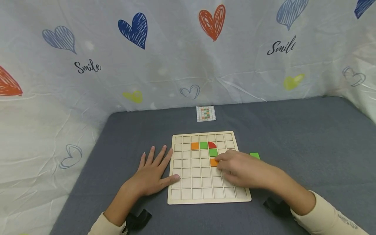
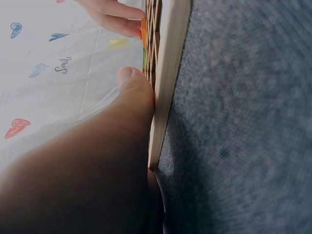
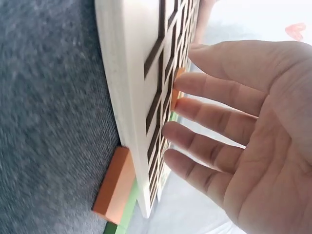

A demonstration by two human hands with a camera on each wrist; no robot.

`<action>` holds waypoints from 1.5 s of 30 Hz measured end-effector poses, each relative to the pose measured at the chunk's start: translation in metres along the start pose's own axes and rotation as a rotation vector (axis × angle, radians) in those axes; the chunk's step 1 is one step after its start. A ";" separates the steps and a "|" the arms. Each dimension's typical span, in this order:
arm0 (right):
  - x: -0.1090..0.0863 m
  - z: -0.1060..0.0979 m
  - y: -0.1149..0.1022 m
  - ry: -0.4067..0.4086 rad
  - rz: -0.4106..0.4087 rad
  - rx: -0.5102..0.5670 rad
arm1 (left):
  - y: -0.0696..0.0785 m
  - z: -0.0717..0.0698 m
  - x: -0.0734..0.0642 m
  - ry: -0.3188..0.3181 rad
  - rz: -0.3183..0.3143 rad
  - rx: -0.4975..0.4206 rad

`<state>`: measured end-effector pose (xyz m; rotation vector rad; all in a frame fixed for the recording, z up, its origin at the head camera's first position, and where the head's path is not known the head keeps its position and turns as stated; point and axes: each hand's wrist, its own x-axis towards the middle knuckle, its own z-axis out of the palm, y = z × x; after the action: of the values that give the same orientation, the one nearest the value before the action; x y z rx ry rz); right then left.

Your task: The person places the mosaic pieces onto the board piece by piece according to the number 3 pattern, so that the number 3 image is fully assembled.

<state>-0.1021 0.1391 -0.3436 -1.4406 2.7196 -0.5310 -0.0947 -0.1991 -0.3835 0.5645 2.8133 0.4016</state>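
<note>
A wooden grid board [image 1: 188, 194] lies on the grey cloth. My left hand [image 1: 151, 179] rests at its left edge, fingers spread on the cloth and thumb over the rim. Over the board's right side, my right hand [image 1: 246, 169] touches an orange tile [image 1: 213, 162] with its fingertips. In the right wrist view its fingers look extended, and the thumb stands apart from the tile. Above that tile sit a green tile [image 1: 213, 152] and a red rounded tile [image 1: 212, 145]. Left of the red one are another green tile [image 1: 203, 145] and another orange tile [image 1: 195, 146].
A small card [image 1: 206, 114] with a coloured grid pattern lies behind the board. Right of the board, a green block [image 1: 255, 155] shows partly behind my right hand. An orange block [image 3: 114, 187] also lies beside the board. A printed curtain [image 1: 164, 65] hangs behind the table.
</note>
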 end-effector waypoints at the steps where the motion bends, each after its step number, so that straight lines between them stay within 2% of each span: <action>1: 0.000 0.000 0.000 -0.008 -0.006 -0.010 | 0.000 0.000 0.000 0.000 0.001 0.001; 9: -0.002 0.000 -0.007 -0.051 -0.006 -0.058 | 0.000 0.001 0.001 -0.001 -0.002 0.005; 16: -0.003 0.002 -0.015 -0.042 -0.044 -0.093 | 0.000 0.000 0.000 -0.006 -0.009 -0.002; 27: -0.008 -0.003 -0.023 -0.141 -0.011 -0.116 | 0.000 0.000 0.001 -0.013 -0.011 -0.005; 36: -0.014 -0.018 -0.020 -0.240 0.089 0.001 | -0.001 0.000 0.000 -0.004 0.002 -0.012; 41: -0.020 -0.034 -0.012 -0.231 0.128 0.126 | -0.001 0.000 -0.001 -0.009 0.003 -0.005; 43: -0.024 -0.042 -0.006 -0.225 0.164 0.167 | 0.000 0.000 -0.001 -0.008 0.005 -0.004; 45: -0.029 -0.050 0.001 -0.238 0.238 0.181 | 0.000 -0.001 -0.001 0.001 0.014 -0.014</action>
<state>-0.0949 0.1771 -0.3010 -1.0470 2.5323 -0.5369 -0.0939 -0.1996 -0.3822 0.5814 2.8069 0.4235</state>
